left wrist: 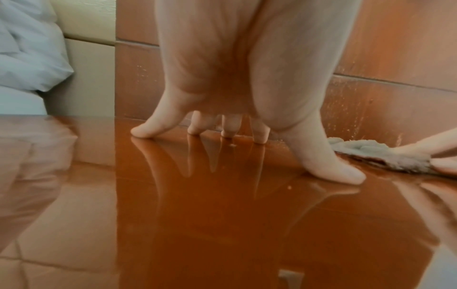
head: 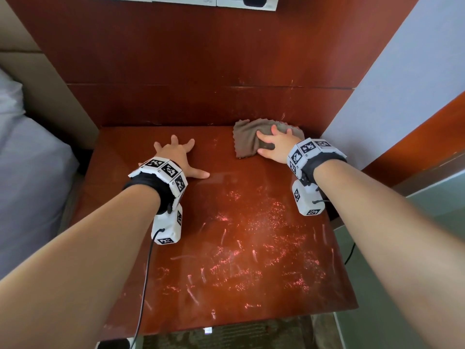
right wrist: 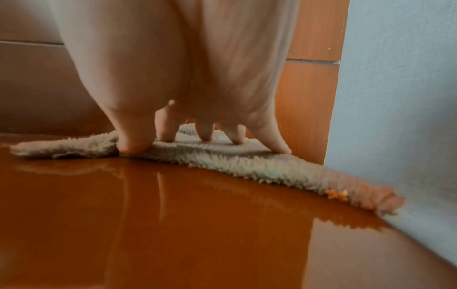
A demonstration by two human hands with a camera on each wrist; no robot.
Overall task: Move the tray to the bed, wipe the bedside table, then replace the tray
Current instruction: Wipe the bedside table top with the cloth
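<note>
The glossy reddish-brown bedside table [head: 226,235] fills the middle of the head view, its front half marked with pale smears. A grey-brown fluffy cloth [head: 247,137] [right wrist: 222,162] lies in the far right corner. My right hand [head: 274,144] [right wrist: 197,136] presses flat on the cloth with fingers spread. My left hand [head: 176,157] [left wrist: 222,133] rests on the bare tabletop at the far left, fingers splayed, fingertips [left wrist: 141,132] touching the wood, holding nothing. The cloth [left wrist: 371,152] shows at the right of the left wrist view. No tray is in view.
The bed with white sheet [head: 27,185] and pillow [left wrist: 29,54] lies to the left of the table. A wood wall panel [head: 201,71] stands behind, a pale wall [head: 402,84] on the right. White switch plates [head: 214,0] sit high on the panel.
</note>
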